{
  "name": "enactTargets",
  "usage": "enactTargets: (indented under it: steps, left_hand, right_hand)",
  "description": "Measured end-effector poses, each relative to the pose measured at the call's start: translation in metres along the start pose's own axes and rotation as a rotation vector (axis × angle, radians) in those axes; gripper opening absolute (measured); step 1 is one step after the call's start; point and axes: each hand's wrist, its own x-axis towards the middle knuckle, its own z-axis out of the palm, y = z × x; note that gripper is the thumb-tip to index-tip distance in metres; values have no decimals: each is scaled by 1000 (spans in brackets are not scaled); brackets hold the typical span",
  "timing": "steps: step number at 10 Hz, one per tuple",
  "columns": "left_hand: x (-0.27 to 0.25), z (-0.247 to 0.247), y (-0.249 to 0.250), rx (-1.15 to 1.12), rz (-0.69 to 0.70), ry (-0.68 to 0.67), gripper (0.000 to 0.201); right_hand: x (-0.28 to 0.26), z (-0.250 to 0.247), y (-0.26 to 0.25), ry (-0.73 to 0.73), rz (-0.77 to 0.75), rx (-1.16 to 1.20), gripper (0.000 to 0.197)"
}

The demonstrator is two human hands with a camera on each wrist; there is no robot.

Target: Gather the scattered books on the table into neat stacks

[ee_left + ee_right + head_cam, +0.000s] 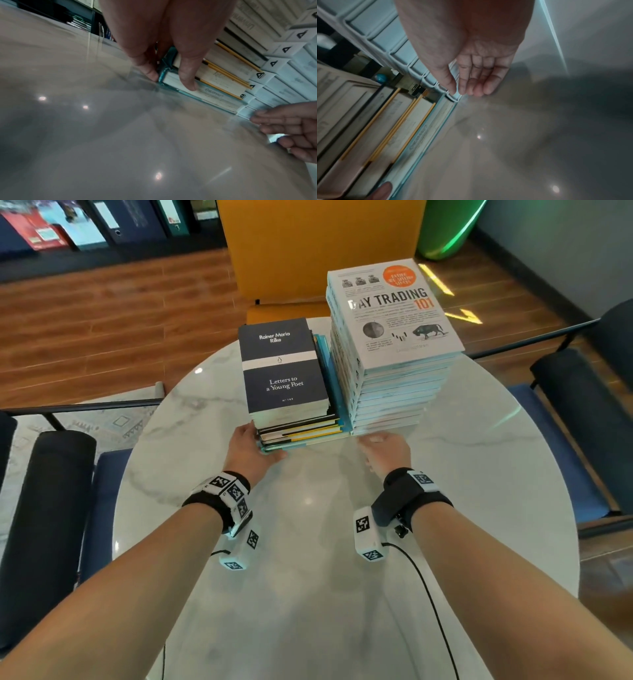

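Two book stacks stand side by side at the far middle of the round white marble table [308, 559]. The lower left stack [294, 419] is topped by a dark "Letters to a Young Poet"; a teal book lies at its bottom. The tall right stack [394, 395] is topped by "Day Trading 101". My left hand [255, 441] cups the left stack's near left corner [214, 77], thumb [187, 79] pressing the page edges, a finger [150, 73] on the side. My right hand [380, 441] lies flat, straight fingertips [471, 89] touching the tall stack's base [385, 37].
A yellow chair [308, 251] stands right behind the stacks. Dark blue chairs flank the table at left [51, 508] and right [582, 392]. Black cables hang from both wrist cameras over the near part of the table.
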Motion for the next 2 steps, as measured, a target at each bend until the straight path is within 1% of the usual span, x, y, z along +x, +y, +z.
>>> enactTargets:
  steps: [1, 2]
  left_hand:
    - [-14, 16, 3, -50, -85, 95, 62]
    - [-37, 33, 12, -152, -215, 221, 65]
  right_hand:
    - [6, -25, 13, -21, -41, -115, 31]
    - [13, -52, 26, -44, -35, -229, 39]
